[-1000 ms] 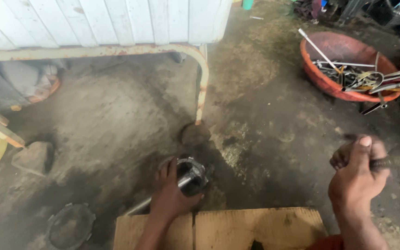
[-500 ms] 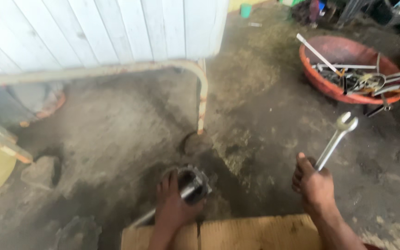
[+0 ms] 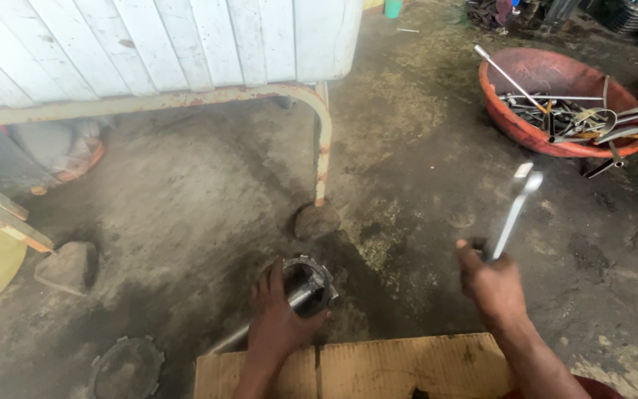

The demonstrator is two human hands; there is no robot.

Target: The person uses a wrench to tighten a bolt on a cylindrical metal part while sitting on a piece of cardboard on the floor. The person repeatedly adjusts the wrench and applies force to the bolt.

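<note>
Hands [image 3: 278,325] grip toothed metal hub [image 3: 310,284] and wrench [image 3: 515,210].

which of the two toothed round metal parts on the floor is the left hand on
The left hand grips the toothed ring with the rod through it, just ahead of the wooden board. The flat toothed disc lies untouched, far left.

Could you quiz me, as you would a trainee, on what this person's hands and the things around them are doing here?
1. True or false: the right hand holds a wrench.
2. What does the left hand rest on?
A. a toothed metal part
B. the red basin
C. a stone
3. Where is the red basin of tools: upper right or lower left?

Key: 1 true. 2 A, the toothed metal part on the floor. 3 upper right.
</note>
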